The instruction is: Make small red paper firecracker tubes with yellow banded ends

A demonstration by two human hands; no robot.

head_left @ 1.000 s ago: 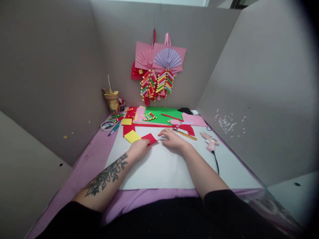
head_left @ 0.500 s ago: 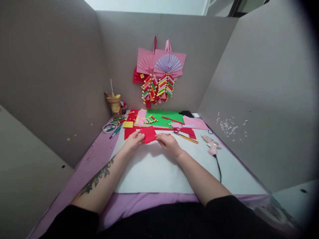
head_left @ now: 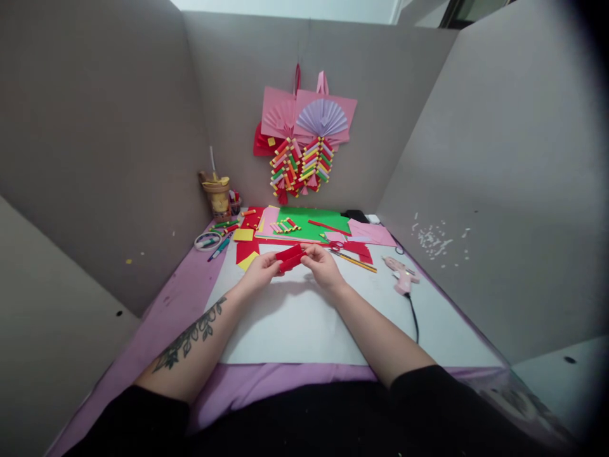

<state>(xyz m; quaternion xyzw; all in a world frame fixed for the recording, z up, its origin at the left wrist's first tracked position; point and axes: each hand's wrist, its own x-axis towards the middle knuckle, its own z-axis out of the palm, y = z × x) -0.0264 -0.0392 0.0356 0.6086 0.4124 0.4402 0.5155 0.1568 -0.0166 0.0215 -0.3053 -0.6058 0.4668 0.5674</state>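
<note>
Both hands meet above the middle of the table: our left hand [head_left: 259, 271] pinches the near-left end of a small red paper piece [head_left: 290, 258], curled or folded into a narrow band, and our right hand [head_left: 322, 265] pinches its right end, so the piece hangs in the air between the fingertips, clear of the big white sheet [head_left: 304, 324] below. As we judge it, the work is rolling or folding this paper, and it goes best if we keep both ends level, let the thumbs press the edge over evenly, and hold the band tight so it does not spring open.

Going down in size around us: grey cardboard walls [head_left: 95, 139] close in the table [head_left: 162, 317], which wears a lilac cloth. On the far wall hang pink and lilac paper fans with strings of coloured paper rolls [head_left: 304, 146]. A green paper sheet [head_left: 309, 223] lies at the far side with loose rolls on it. To the right a pink glue gun [head_left: 402, 274] rests with its black cord trailing toward us; it sits near the right forearm and could snag. Red-handled scissors [head_left: 337, 245] and a yellow pencil [head_left: 358, 261] lie just beyond the right hand. A yellow paper square [head_left: 248, 260] lies just past the left hand.
</note>
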